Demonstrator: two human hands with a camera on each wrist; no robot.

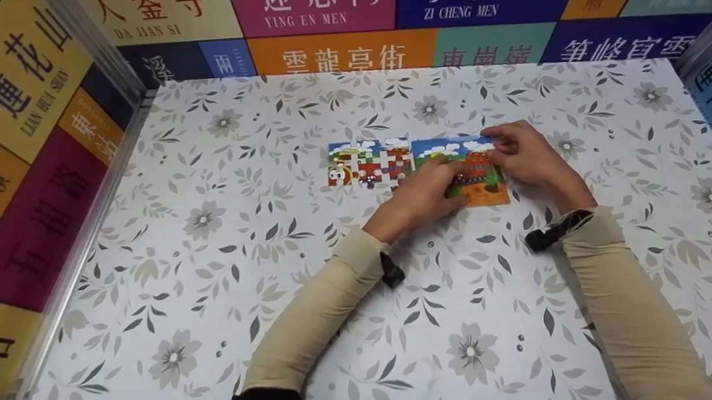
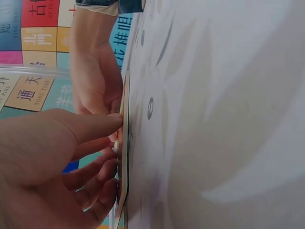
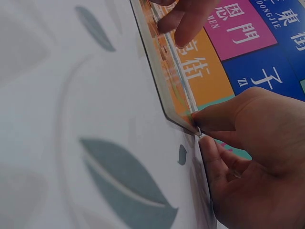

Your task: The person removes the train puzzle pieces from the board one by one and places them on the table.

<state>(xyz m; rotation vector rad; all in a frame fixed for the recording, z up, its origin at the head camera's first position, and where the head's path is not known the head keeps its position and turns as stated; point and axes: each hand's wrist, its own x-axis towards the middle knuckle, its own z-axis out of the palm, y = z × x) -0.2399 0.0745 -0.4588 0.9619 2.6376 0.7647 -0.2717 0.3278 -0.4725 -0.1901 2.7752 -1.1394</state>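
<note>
A bright jigsaw puzzle board [image 1: 486, 197] lies on the table, printed with blue sky, clouds, red shapes and orange ground. My left hand [image 1: 424, 190] reaches over its left part, thumb and fingertips touching the printed face. In the left wrist view the left hand [image 2: 52, 162] has its fingers loosely bent against the board. At the upper right corner, my right hand [image 1: 524, 151] pinches the board's edge between thumb and finger. Close up, the right hand [image 3: 257, 157] meets the board's corner [image 3: 178, 117]. Left of the board lie several jigsaw pieces [image 1: 368, 159], partly covered by the left hand.
A white tabletop [image 1: 208, 292] with grey flowers and leaves lies beneath everything. Coloured panels with large characters [image 1: 317, 1] stand along the back and both sides. Dark straps sit at both wrists, over beige sleeves [image 1: 315, 315].
</note>
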